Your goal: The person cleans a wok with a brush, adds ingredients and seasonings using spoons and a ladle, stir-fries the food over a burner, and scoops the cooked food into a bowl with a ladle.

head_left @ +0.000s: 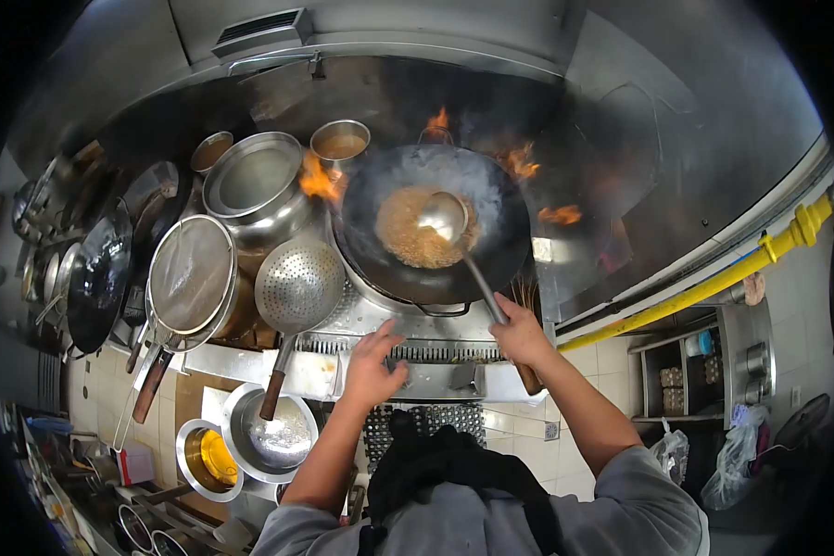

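Note:
My right hand [521, 335] is wrapped round the handle of a long metal ladle [443, 216]. The ladle's bowl rests in bubbling brown contents [400, 236] at the middle of a large black wok [502, 232]; whether these are liquid or food I cannot tell. Steam rises from the wok, and flames show around its far and side edges. My left hand [372, 367] hovers over the stove's front edge with its fingers apart and nothing in them. Close to its left lies a perforated strainer [300, 283] with a wooden handle.
A fine-mesh sieve [193, 274] rests at left, near a wide metal pot [253, 174] and a small pot [340, 141] of brown liquid. Below stand a steel bowl [236, 408] and a bowl of yellow liquid [191, 459]. A yellow pipe [686, 292] runs along the right.

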Tool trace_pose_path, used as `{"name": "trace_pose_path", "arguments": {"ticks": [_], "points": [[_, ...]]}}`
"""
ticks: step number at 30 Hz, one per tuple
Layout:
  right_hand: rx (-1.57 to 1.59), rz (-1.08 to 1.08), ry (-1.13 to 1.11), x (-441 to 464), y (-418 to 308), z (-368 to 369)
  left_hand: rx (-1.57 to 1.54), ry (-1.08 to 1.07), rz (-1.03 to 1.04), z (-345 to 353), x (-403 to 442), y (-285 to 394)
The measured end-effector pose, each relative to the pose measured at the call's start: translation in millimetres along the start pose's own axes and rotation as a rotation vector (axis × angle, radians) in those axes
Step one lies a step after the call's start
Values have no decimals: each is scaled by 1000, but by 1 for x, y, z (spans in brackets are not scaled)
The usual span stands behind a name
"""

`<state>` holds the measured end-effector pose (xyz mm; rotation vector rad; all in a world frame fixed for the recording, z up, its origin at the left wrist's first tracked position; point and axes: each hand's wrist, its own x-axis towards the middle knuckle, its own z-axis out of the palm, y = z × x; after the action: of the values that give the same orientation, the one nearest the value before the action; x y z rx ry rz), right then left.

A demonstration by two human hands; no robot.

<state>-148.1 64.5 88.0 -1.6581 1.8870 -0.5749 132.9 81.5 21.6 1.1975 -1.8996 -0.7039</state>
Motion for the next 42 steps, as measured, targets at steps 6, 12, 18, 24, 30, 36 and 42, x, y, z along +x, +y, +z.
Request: {"name": "trace_pose_path", "arguments": {"ticks": [6,12,18,24,30,36,42], "points": [[-147,-137,195,23,-9,22,23,-89,194,9,42,20],[305,168,-92,18,-7,18,65,-136,200,20,52,24],[-43,117,-5,13,-16,23,121,-102,244,21,48,27],[457,320,-229,47,-1,28,164,-49,286,46,77,42],[305,225,-164,24,-19,-3,467,-278,98,89,93,49],[-74,-15,78,-20,6,-34,481,-177,155,80,25,82],[93,10,-173,-108,26,-75,522,-52,151,67,-33,134]]}}
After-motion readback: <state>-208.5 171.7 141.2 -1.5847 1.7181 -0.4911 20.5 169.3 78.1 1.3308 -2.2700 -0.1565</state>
